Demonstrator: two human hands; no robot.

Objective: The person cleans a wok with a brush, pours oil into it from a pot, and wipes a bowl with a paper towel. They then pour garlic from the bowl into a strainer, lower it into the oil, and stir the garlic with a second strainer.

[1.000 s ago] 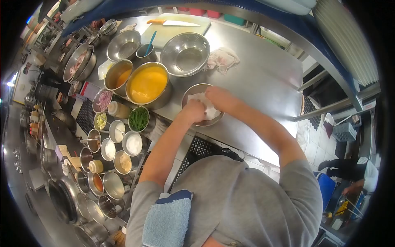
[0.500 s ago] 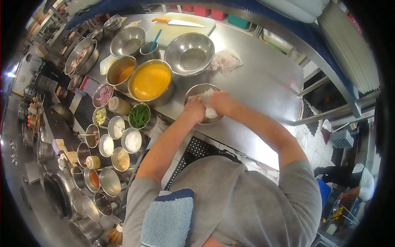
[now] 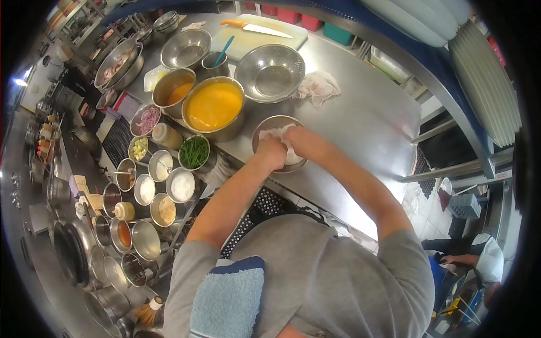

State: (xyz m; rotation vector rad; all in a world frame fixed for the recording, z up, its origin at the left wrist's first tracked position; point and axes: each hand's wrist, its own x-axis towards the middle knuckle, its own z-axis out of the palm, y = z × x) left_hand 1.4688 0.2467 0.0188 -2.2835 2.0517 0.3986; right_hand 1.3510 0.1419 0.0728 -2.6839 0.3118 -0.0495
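Note:
Both hands work inside a steel bowl (image 3: 260,127) near the counter's front edge. A crumpled white cloth (image 3: 292,158), perhaps paper, lies bunched in the bowl and rises between my hands. My left hand (image 3: 272,152) is closed on the cloth at the left, its fingertips partly hidden. My right hand (image 3: 298,141) grips it from the right, knuckles up and fingertips out of sight. Just beyond, to the left, stands a pot of thick yellow-orange liquid (image 3: 213,106). Behind the bowl is a perforated steel colander (image 3: 270,73).
A stained, crumpled cloth (image 3: 319,88) lies right of the colander. An orange-handled knife (image 3: 259,27) rests on a cutting board (image 3: 248,45). Several ingredient containers, including chopped greens (image 3: 194,152), stand left. A shelf with plates (image 3: 487,84) overhangs the right; another person (image 3: 486,260) is lower right.
My hands have shifted slightly on the white cloth, which sits more bunched between them. The camera view has tilted a little. The other person at lower right has moved.

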